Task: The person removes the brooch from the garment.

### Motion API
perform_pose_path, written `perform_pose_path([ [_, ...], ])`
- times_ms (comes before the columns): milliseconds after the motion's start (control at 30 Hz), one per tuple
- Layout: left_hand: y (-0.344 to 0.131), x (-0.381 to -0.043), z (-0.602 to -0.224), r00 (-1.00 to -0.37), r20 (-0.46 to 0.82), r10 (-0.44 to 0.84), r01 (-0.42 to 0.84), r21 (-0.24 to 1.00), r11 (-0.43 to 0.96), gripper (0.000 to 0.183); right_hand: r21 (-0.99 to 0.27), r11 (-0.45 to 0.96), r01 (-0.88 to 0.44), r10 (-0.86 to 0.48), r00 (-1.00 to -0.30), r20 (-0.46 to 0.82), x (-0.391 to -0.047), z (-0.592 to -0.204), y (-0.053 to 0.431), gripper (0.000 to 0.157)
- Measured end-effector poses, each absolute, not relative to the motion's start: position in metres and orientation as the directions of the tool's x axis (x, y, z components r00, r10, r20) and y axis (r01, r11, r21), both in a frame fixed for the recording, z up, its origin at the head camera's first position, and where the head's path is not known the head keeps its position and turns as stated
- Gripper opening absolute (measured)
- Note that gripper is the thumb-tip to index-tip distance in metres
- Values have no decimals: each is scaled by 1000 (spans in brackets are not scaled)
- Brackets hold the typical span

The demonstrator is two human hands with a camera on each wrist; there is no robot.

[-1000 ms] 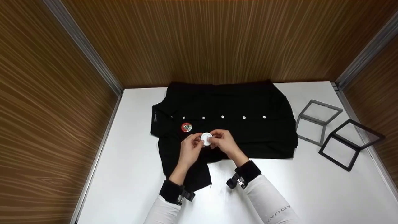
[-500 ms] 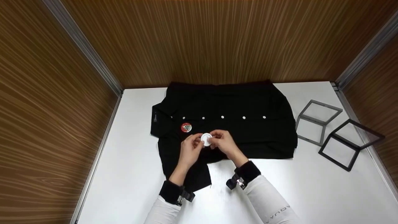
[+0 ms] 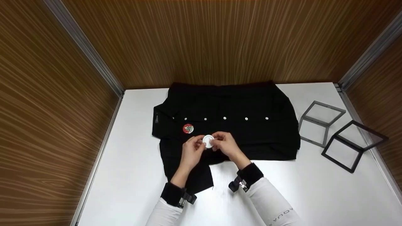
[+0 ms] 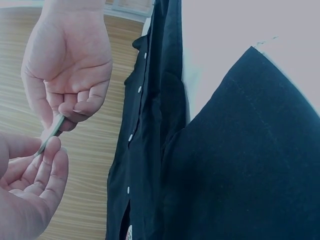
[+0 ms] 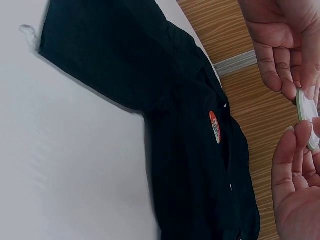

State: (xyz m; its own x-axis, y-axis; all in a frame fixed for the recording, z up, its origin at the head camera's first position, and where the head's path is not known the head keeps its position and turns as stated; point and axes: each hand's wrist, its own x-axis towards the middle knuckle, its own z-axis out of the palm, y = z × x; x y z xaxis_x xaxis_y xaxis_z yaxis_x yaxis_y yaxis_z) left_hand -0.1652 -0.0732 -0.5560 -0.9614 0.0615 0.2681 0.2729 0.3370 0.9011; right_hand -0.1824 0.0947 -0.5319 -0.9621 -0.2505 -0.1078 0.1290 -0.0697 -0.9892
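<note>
Both hands hold a round white badge (image 3: 207, 138) above the front of a black shirt (image 3: 248, 135). My left hand (image 3: 192, 152) pinches its left rim between thumb and fingers. On the opposite side, my right hand (image 3: 228, 145) pinches it, with the thumb lying over the white face. In the left wrist view the badge (image 4: 52, 134) appears edge-on as a thin disc. A greenish rim shows on the badge (image 5: 301, 106) in the right wrist view. Its far face is hidden. A red badge with a tree picture (image 3: 188, 128) sits on the shirt near the collar.
The shirt lies flat on a white table (image 3: 135, 141), collar to the left, one sleeve (image 3: 199, 180) toward me. A grey hinged frame (image 3: 326, 124) and a black hinged frame (image 3: 348, 145) stand at the right. Wood-grain panels (image 3: 201, 44) enclose the table's back and sides.
Almost nothing differs. Both hands keep their pinch on the white badge, which has shifted very slightly toward me.
</note>
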Motion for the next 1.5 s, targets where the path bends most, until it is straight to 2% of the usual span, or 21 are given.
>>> perform_pose_path([
  [467, -72, -165, -558, -972, 232, 40, 235, 942, 239, 21, -995, -35, 91, -251, -965, -79, -176, -530, 97, 22],
  [567, -70, -159, -542, -973, 226, 45, 230, 951, 207, 20, -996, -31, 78, -245, -967, -69, -177, -535, 97, 25],
  [733, -69, -152, -521, -975, 217, 40, 221, 962, 160, 21, -1000, -8, -18, -209, -978, 19, -185, -558, 97, 33],
  [933, -68, -152, -519, -981, 195, 24, 196, 970, 141, 22, -973, 152, -175, -216, -966, 140, -184, -563, 98, 22],
  [1100, -68, -154, -519, -982, 185, 31, 188, 974, 125, 23, -926, 247, -285, -256, -941, 221, -183, -562, 101, 28],
  [1300, -69, -159, -527, -987, 155, 37, 159, 975, 153, 23, -912, 238, -334, -296, -919, 259, -182, -563, 104, 36],
  [1500, -68, -171, -552, -987, 163, 7, 162, 975, 155, 21, -915, 235, -328, -301, -920, 252, -180, -563, 105, 26],
])
